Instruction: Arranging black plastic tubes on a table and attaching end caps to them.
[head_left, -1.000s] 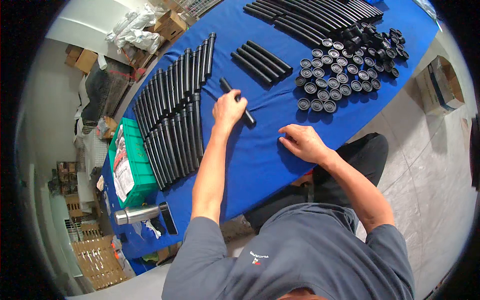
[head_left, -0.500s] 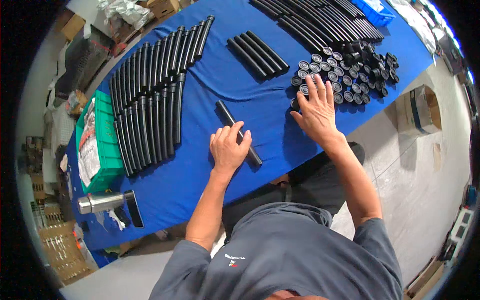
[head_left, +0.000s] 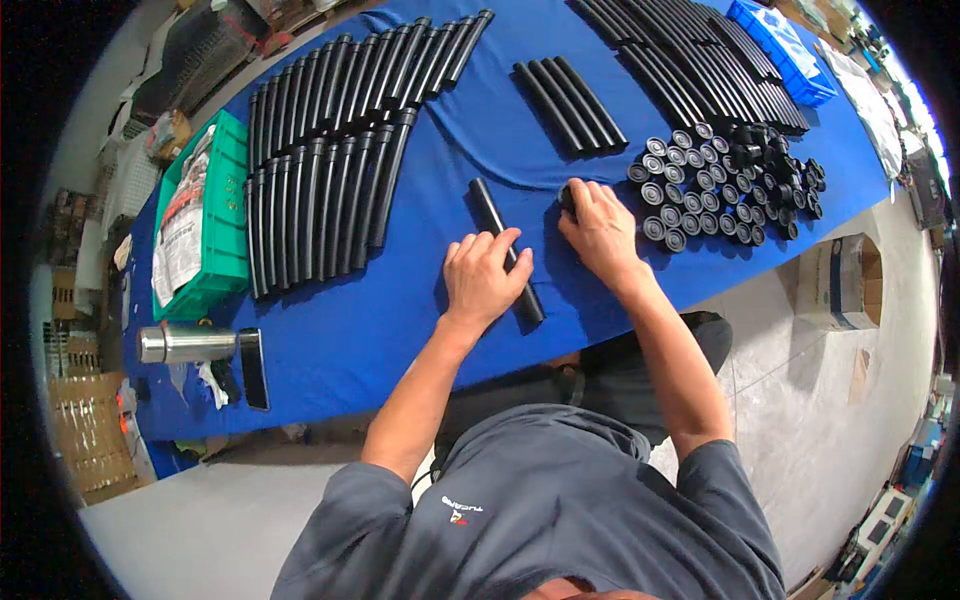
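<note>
A single black tube (head_left: 485, 202) lies slantwise on the blue cloth in front of me. My left hand (head_left: 482, 275) lies across its middle, fingers and thumb curled about it, hiding part of it. To the right, my right hand (head_left: 603, 232) pinches a round black cap (head_left: 567, 200) between thumb and fingers, close above the cloth and apart from the tube. Many more round black caps (head_left: 672, 197) are spread at the right, most showing ringed faces. Behind the tube, several bare black tubes (head_left: 570, 105) lie side by side.
Two rows of capped black tubes (head_left: 330, 200) fill the left. Beyond them stand a green crate (head_left: 228, 215), a steel flask (head_left: 190, 345) and a phone (head_left: 254, 370). More tubes (head_left: 690, 60) and a blue tray (head_left: 800, 65) sit far right. A carton (head_left: 835, 282) is on the floor.
My right hand has come away from the pile of caps toward the tube, with one cap taken up. My left hand stays on the tube. The whole view has shifted.
</note>
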